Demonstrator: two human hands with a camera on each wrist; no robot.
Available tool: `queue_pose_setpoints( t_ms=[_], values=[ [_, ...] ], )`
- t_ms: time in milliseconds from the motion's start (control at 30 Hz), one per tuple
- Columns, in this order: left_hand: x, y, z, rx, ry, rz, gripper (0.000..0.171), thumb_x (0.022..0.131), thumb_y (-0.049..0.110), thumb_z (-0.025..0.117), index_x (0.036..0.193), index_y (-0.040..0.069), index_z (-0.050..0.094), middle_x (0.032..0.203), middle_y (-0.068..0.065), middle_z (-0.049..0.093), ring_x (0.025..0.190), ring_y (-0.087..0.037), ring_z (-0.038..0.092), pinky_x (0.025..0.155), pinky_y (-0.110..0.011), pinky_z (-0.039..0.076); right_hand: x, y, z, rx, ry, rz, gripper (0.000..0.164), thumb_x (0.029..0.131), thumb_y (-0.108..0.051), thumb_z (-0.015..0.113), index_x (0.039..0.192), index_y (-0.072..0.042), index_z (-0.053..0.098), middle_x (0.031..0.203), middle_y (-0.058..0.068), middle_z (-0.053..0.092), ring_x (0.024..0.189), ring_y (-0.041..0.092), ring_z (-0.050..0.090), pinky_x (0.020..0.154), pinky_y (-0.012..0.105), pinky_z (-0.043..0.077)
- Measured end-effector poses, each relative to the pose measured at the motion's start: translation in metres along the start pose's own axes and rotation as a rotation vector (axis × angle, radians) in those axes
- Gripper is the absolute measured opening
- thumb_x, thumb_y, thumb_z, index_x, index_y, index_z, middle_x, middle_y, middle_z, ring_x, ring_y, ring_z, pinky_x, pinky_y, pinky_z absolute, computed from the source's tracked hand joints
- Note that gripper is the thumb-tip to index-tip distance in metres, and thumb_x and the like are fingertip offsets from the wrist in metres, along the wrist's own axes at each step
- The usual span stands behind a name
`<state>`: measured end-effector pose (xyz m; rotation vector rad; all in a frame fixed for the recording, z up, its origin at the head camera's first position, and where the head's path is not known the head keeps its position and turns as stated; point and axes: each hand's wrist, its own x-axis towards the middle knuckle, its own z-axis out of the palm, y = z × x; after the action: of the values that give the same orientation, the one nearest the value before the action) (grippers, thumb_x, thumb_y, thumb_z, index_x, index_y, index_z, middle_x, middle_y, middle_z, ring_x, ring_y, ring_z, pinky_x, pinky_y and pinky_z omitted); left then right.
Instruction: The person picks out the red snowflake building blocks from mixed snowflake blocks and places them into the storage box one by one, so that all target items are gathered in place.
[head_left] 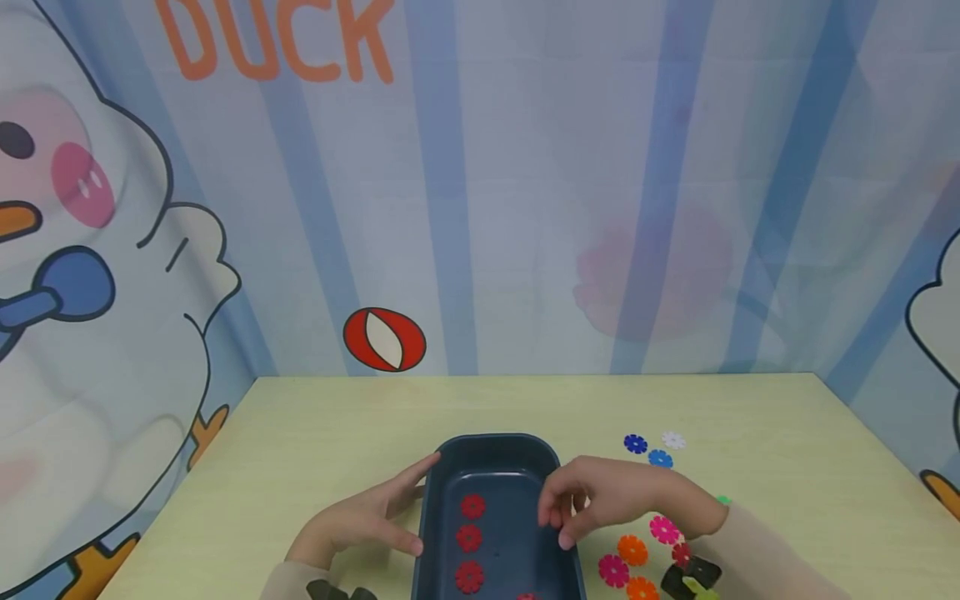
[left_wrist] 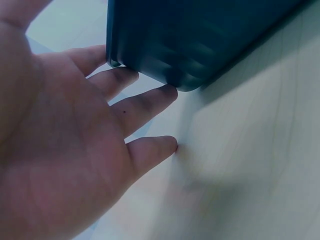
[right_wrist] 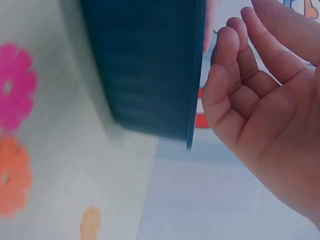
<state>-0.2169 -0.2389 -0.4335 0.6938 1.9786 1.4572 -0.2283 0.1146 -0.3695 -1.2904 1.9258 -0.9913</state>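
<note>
A dark blue tray [head_left: 491, 454] stands on the table, several red flower-shaped discs in it; three form a column, the top one a red disc [head_left: 472, 506]. My left hand [head_left: 372, 518] is at the tray's left side, fingers spread. In the left wrist view its fingertips [left_wrist: 167, 92] touch the tray wall [left_wrist: 160, 40]. Over the right rim hovers my right hand [head_left: 611, 497], fingers loosely bent and thumb apart from them. Nothing shows between those fingers [right_wrist: 222, 82] in the right wrist view, where the tray's outer wall [right_wrist: 145, 65] is beside them.
Right of the tray lie loose flower discs: an orange disc [head_left: 632, 550], a pink disc [head_left: 613, 571], a dark blue disc [head_left: 635, 443], a light blue disc [head_left: 660, 459] and a white disc [head_left: 673, 440]. A printed curtain [head_left: 525, 208] hangs behind the table [head_left: 337, 417].
</note>
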Motion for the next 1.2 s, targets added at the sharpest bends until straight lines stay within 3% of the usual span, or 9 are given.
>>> queue_pose_setpoints(
  t_ms=[300, 567, 800, 1067, 1200],
  values=[
    [-0.001, 0.0, 0.0, 0.002, 0.004, -0.006, 0.104, 0.081, 0.026, 0.077, 0.156, 0.017, 0.005, 0.162, -0.014, 0.005, 0.145, -0.045, 0.011, 0.113, -0.063, 0.012, -0.043, 0.008, -0.001, 0.055, 0.106, 0.125, 0.018, 0.089, -0.012, 0.068, 0.103, -0.001, 0.065, 0.087, 0.005, 0.064, 0.078, 0.004, 0.058, 0.072, 0.024, 0.052],
    [-0.001, -0.001, 0.0, 0.003, 0.003, -0.006, 0.104, 0.081, 0.026, 0.077, 0.156, 0.018, 0.005, 0.162, -0.013, 0.005, 0.145, -0.045, 0.01, 0.113, -0.063, 0.011, -0.074, 0.012, 0.011, 0.134, 0.152, 0.268, 0.018, 0.085, -0.007, 0.071, 0.102, -0.004, 0.065, 0.09, 0.01, 0.064, 0.08, 0.01, 0.057, 0.069, 0.023, 0.049],
    [0.0, -0.002, -0.001, 0.005, -0.001, 0.002, 0.103, 0.082, 0.025, 0.077, 0.156, 0.018, 0.005, 0.162, -0.012, 0.005, 0.145, -0.045, 0.011, 0.113, -0.063, 0.011, -0.099, 0.028, 0.025, 0.175, 0.143, 0.289, 0.015, 0.087, -0.004, 0.068, 0.101, -0.005, 0.065, 0.088, 0.003, 0.063, 0.077, 0.006, 0.055, 0.069, 0.02, 0.048],
    [0.0, -0.002, -0.001, 0.014, -0.008, 0.017, 0.103, 0.082, 0.025, 0.076, 0.156, 0.018, 0.005, 0.162, -0.012, 0.005, 0.145, -0.044, 0.011, 0.114, -0.062, 0.012, -0.114, 0.032, 0.041, 0.126, 0.217, 0.471, 0.013, 0.087, -0.005, 0.067, 0.098, -0.013, 0.067, 0.09, 0.002, 0.063, 0.079, 0.016, 0.056, 0.07, 0.023, 0.049],
    [0.0, -0.001, -0.001, 0.013, -0.01, 0.017, 0.103, 0.082, 0.025, 0.076, 0.156, 0.017, 0.005, 0.162, -0.012, 0.004, 0.145, -0.045, 0.011, 0.114, -0.061, 0.012, -0.116, 0.028, 0.049, 0.172, 0.267, 0.63, 0.02, 0.081, -0.018, 0.076, 0.099, -0.014, 0.068, 0.09, 0.005, 0.062, 0.083, 0.021, 0.055, 0.069, 0.028, 0.051]
  ],
)
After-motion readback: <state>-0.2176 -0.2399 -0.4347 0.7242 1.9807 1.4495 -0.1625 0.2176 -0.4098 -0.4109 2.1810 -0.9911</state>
